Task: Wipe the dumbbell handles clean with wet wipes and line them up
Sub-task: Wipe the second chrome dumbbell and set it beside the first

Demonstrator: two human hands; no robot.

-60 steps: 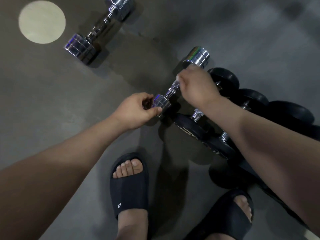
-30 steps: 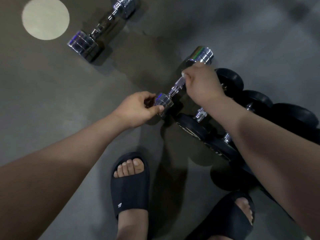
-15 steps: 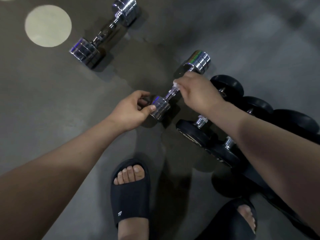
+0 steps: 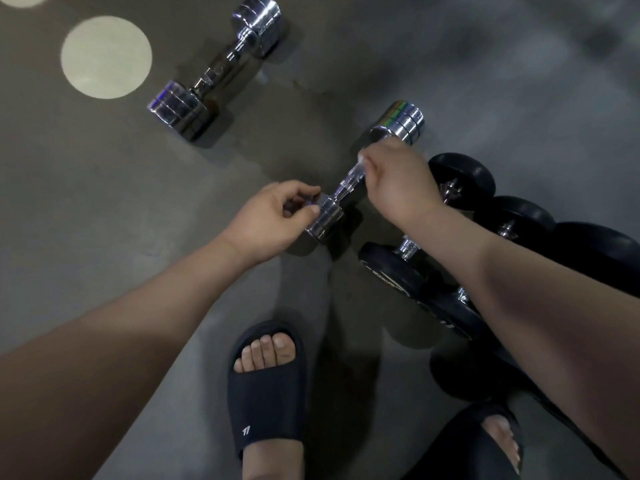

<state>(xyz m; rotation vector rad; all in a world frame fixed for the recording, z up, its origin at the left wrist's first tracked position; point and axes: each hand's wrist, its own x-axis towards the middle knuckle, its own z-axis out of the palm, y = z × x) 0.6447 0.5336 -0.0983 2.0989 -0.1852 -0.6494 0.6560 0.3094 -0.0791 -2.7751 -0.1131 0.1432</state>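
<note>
Grey floor (image 4: 519,81), wiping step: L hand (image 4: 273,216) pinching near head of chrome dumbbell (image 4: 349,183), just beside black dumbbells (image 4: 464,178); R hand (image 4: 398,183) curled round its handle w/ wipe (image 4: 362,161); next prob. needs finishing strokes, then aligning w/ row.

Bare forearms (image 4: 145,341), black slides (image 4: 266,393) (small white logo (image 4: 246,430)).

Centre dumbbell (image 4: 348,183) lies diagonal on the floor (image 4: 104,220), left hand (image 4: 273,220) at its near head, right hand (image 4: 398,188) on its handle, far dumbbell (image 4: 214,69) well apart behind-left beside a round floor spot (image 4: 105,57), row of larger dumbbells (image 4: 460,174) just right, 2 slippered feet (image 4: 266,393) nearest the camera.
</note>
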